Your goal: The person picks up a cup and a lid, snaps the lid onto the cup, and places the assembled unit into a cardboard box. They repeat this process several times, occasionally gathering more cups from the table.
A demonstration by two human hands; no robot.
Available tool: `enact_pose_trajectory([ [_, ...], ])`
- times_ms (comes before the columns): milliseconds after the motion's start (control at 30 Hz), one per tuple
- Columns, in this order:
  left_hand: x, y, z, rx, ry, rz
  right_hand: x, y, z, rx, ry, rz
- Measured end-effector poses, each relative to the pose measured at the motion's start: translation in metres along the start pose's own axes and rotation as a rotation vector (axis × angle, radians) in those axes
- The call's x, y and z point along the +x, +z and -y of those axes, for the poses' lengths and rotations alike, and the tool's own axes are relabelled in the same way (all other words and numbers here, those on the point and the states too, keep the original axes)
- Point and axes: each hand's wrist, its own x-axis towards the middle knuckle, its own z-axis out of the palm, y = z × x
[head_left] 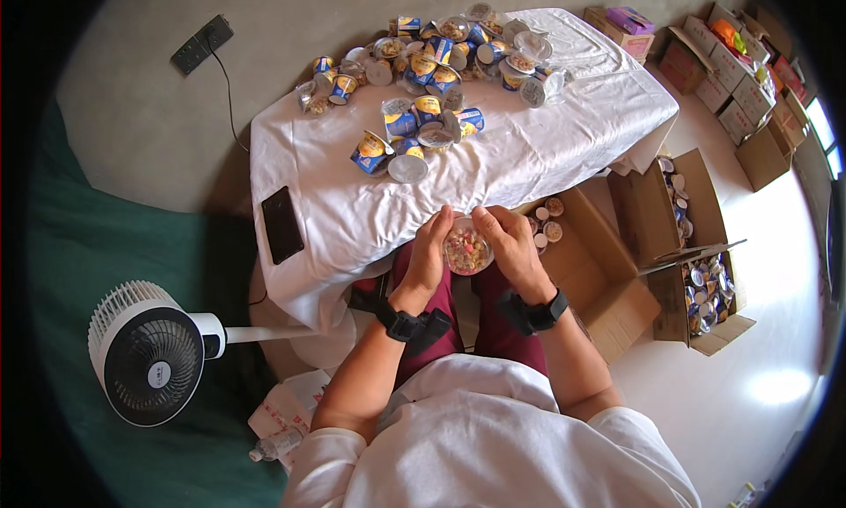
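Note:
Between my two hands, over my lap, is a clear-topped cup (467,249) with pale and pinkish bits of dry food inside. My left hand (426,257) grips it from the left, and my right hand (514,251) from the right, the thumbs near its far rim. The undersides of the fingers and the cup's wall are hidden. Beyond them, on the white-clothed table (352,208), lies a small cluster of blue-and-yellow cups (404,150). Farther back is a larger heap of similar cups (441,54) with clear lids, some tipped over.
A dark phone or tablet (282,225) lies at the table's left. A white fan (154,358) stands left. To my right are an open carton (608,270) with several cups and more cartons (705,177) of cups. Stacked boxes (731,81) stand far right. A socket strip (202,45) is on the wall.

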Motion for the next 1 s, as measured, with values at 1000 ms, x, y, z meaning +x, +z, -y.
enact_pose_trajectory([
  [1000, 0.005, -0.021, 0.040, 0.316, 0.286, -0.086, -0.002, 0.009, 0.001, 0.169, 0.338, 0.048],
])
